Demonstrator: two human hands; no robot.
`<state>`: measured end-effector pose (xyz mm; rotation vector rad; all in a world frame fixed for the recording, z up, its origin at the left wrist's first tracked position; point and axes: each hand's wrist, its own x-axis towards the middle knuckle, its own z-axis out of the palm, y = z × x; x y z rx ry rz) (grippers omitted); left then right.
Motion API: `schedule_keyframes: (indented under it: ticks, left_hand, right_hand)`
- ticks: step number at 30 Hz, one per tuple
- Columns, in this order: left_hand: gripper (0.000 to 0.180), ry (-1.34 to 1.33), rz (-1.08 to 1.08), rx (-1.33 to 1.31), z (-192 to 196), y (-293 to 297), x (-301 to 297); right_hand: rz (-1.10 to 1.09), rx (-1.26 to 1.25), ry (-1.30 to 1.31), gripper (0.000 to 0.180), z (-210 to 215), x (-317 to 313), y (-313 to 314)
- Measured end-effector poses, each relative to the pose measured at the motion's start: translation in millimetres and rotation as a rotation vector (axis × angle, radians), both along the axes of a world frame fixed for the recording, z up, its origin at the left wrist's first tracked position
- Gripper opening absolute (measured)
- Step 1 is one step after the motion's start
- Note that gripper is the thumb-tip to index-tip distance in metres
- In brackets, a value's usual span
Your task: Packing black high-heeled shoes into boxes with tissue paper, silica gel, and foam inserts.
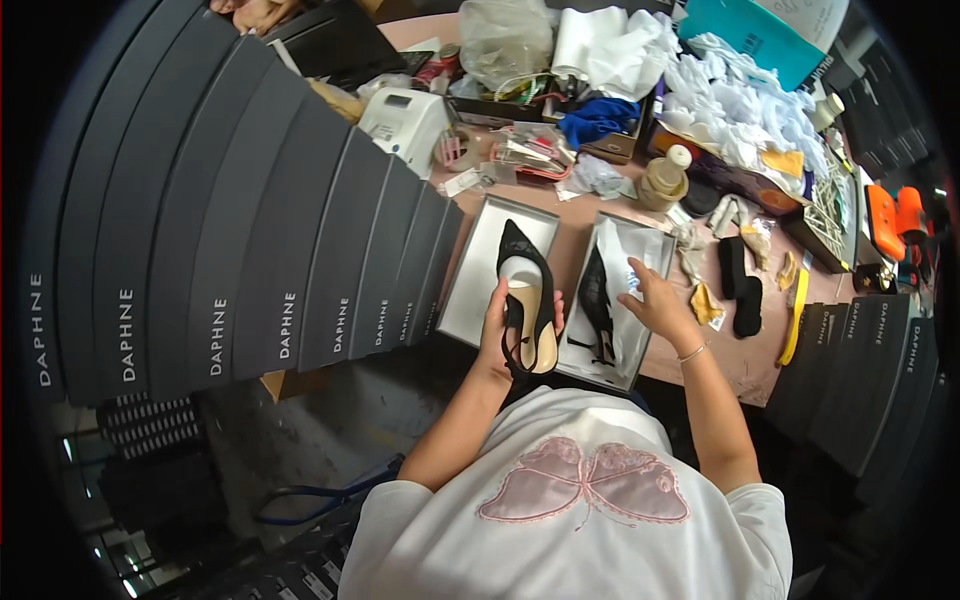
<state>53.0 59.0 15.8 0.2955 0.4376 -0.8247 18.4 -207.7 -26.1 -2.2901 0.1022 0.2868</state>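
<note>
Hemmed in at frame left by a stack of dark boxes [270, 200]; open, right of centre, along a bare strip of pink worktop [742, 368] at its near edge. At frame centre, holding a black shoe [527, 305] in the left hand [493, 335], with fingers wrapped around both sides, overlapping an open left box [480, 265]. Pointed at the toe, strapped at the heel, beige inside. Over the right box [646, 330], reaching with the right hand [660, 304], fingers spread, near a second shoe [596, 295].
</note>
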Motion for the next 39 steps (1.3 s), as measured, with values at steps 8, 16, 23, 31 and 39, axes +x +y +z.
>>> schedule_keyframes:
  ticks: [8, 16, 23, 31, 39]
  left_hand:
    - [0.069, 0.115, 0.132, 0.139, -17.6, -6.1, 2.0]
    - [0.072, 0.252, 0.284, 0.381, -31.5, -15.9, 13.6]
    - [0.062, -0.005, 0.252, 0.310, 13.6, -49.4, 17.7]
    - [0.034, -1.019, -0.434, 0.644, -0.1, -78.8, 26.5]
    - [0.027, -2.500, -0.944, 1.335, -78.5, -75.2, 10.4]
  right_hand:
    - [-0.124, -0.057, -0.017, 0.082, -61.0, -27.6, 56.7]
    - [0.027, 0.505, -0.199, 0.046, 77.4, -32.4, 77.6]
    - [0.056, 0.274, -0.263, 0.022, 108.5, -26.7, 71.9]
    - [-0.054, -0.005, -0.429, 0.017, 178.8, -74.9, -0.8]
    - [-0.423, -0.152, -0.498, 0.016, 131.8, -120.0, -30.0]
